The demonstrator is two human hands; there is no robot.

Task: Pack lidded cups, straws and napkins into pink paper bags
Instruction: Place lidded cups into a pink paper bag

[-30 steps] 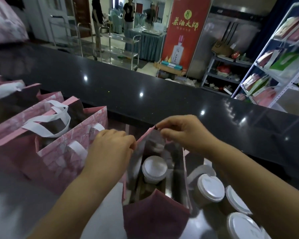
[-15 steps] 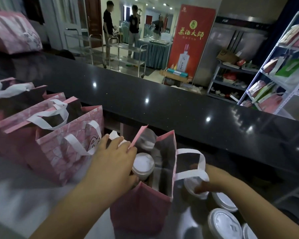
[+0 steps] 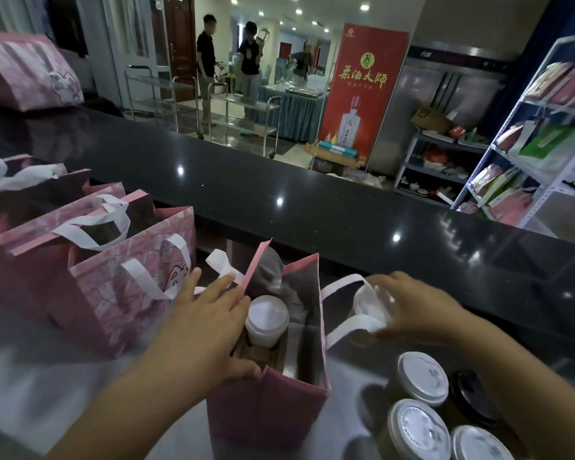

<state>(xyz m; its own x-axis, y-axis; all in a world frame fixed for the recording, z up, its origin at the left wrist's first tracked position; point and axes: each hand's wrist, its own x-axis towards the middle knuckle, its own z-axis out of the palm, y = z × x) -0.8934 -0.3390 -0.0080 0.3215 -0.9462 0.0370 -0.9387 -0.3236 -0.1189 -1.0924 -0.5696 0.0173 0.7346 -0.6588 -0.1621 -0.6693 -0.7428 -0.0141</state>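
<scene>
Five lidded cups (image 3: 268, 318) (image 3: 370, 302) (image 3: 422, 378) (image 3: 419, 429) (image 3: 478, 443), five pink paper bags (image 3: 269, 410) (image 3: 113, 293) (image 3: 30, 234) (image 3: 0, 190) (image 3: 27, 71), two hands (image 3: 206, 327) (image 3: 415, 307), three people beyond (image 3: 206, 61) (image 3: 250, 58) (image 3: 301, 61).

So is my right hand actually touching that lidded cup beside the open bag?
Touching. The head view shows the right hand with fingers and thumb curled round the lidded cup, no gap between them.
</scene>
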